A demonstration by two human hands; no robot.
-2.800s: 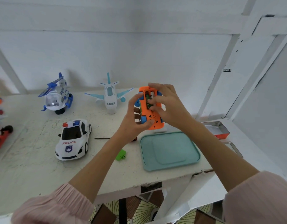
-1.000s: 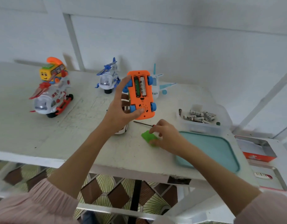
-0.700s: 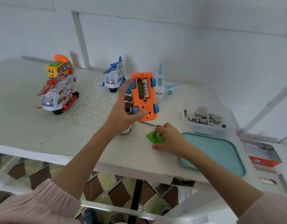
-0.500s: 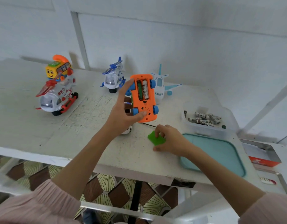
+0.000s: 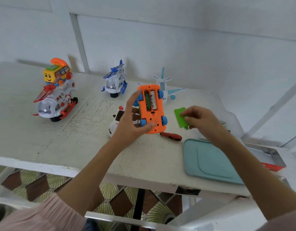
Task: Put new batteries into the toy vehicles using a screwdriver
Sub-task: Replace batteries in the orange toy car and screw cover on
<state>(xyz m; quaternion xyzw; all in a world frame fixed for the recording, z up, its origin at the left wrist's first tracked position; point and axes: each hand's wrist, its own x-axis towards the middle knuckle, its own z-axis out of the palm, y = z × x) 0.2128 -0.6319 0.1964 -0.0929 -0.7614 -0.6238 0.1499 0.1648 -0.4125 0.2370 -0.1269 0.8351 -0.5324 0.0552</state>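
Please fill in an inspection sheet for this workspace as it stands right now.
Surface: worn white table.
Job's things: orange toy car held underside up, batteries showing in its open bay; green cover; screwdriver lying on the table.
Clutter: three helicopters and a plane at the back, police car, teal lid, metal tin.
Grippers: left hand grips the car; right hand pinches the cover.
Cables: nothing seen.
Surroundings: white wall, patterned floor below.

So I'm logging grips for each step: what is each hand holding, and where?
Left hand grips the orange toy car by its sides, underside up. Right hand pinches the green battery cover at its right edge.
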